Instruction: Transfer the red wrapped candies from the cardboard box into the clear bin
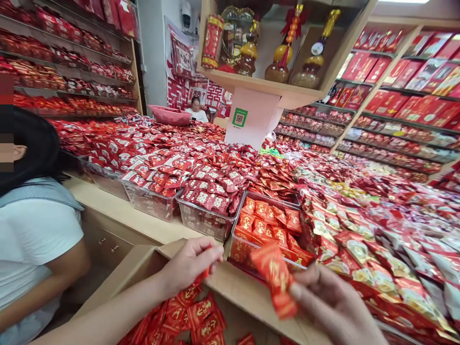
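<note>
Between the thumb and fingers of my right hand is a red candy packet with gold print, held over the near edge of a clear bin. That bin holds rows of similar red packets. My left hand is closed around something red, mostly hidden by its fingers, above the cardboard box. Many loose red packets lie inside the box, below my left hand.
A person in a white shirt is close on the left. Clear bins of wrapped sweets line the counter. A wooden display shelf hangs overhead, and a pink basin sits farther back. Packed shelves flank both sides.
</note>
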The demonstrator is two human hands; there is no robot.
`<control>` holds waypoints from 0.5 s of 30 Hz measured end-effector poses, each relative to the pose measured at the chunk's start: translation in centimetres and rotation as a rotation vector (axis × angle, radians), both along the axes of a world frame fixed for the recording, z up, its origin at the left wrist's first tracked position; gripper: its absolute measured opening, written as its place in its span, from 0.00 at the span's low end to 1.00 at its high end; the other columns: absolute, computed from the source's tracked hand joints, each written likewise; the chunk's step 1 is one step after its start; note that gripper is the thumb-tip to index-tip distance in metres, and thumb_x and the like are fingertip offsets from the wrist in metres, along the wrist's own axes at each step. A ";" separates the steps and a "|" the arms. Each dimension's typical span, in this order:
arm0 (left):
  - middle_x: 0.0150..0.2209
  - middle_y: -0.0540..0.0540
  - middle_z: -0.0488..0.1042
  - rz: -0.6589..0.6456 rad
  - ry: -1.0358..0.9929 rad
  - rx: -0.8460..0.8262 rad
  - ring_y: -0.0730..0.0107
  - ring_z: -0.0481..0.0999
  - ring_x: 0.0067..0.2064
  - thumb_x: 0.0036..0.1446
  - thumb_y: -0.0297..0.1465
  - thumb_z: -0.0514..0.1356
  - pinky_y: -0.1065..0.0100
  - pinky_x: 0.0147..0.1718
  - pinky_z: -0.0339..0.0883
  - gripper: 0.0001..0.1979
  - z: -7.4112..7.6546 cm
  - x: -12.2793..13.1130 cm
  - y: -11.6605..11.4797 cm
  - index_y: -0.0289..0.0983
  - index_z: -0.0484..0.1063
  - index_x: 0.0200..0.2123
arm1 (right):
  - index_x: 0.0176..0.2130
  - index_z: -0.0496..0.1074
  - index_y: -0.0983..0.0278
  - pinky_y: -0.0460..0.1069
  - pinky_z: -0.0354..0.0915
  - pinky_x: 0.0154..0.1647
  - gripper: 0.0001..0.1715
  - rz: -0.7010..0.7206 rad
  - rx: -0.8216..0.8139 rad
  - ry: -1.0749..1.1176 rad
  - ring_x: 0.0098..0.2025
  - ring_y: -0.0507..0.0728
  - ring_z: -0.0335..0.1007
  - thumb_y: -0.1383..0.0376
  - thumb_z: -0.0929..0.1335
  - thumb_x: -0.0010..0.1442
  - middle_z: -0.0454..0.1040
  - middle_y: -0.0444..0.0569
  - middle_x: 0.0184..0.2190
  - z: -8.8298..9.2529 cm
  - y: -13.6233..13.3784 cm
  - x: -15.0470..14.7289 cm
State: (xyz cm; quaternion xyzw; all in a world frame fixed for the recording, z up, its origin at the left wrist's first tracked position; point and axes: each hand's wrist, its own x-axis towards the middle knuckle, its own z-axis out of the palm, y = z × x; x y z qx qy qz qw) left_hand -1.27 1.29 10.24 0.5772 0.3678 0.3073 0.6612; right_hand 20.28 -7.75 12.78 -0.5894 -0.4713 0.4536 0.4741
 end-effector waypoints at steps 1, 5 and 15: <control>0.16 0.55 0.61 0.053 -0.053 -0.043 0.81 0.60 0.17 0.48 0.42 0.53 0.78 0.17 0.53 0.15 0.1 -0.1 0.5 0.35 0.63 0.23 | 0.24 0.64 0.65 0.40 0.55 0.17 0.14 -0.070 0.044 -0.049 0.17 0.46 0.58 0.58 0.70 0.44 0.65 0.40 0.16 1.2 1.8 0.5; 0.17 0.55 0.62 0.058 -0.157 -0.157 0.82 0.60 0.17 0.49 0.41 0.54 0.78 0.17 0.52 0.14 -0.3 -0.6 1.1 0.35 0.62 0.24 | 0.24 0.63 0.67 0.39 0.55 0.15 0.09 -0.226 0.044 -0.040 0.17 0.45 0.58 0.65 0.68 0.45 0.65 0.41 0.15 2.1 10.4 1.1; 0.18 0.53 0.64 -0.050 -0.118 -0.047 0.82 0.62 0.19 0.49 0.41 0.54 0.77 0.20 0.54 0.15 -1.1 -1.5 0.7 0.33 0.62 0.26 | 0.19 0.62 0.65 0.43 0.57 0.15 0.07 -0.264 -0.107 -0.312 0.14 0.47 0.58 0.69 0.65 0.45 0.64 0.43 0.12 -1.7 19.8 -0.1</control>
